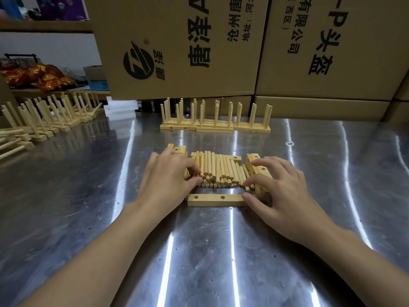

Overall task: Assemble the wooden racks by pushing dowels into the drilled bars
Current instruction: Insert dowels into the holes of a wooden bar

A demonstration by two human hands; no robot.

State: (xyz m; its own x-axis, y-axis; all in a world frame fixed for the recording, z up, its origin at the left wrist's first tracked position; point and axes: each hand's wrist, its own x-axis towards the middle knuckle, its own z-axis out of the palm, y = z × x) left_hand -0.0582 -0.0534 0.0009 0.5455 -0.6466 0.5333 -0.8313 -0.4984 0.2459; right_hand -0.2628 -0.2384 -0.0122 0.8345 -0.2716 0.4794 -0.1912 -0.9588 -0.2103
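We get the sticks ready

Our left hand [170, 173] and right hand [274, 185] rest spread, fingers curled, on both ends of the dowel pile [221, 171] — squeezing nothing — maybe to pick one for the drilled bar [215, 200] lying just in front.

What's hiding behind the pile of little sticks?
Behind the dowel pile a drilled bar pokes out, mostly hidden by dowels. Farther back stand finished racks, then cardboard boxes.
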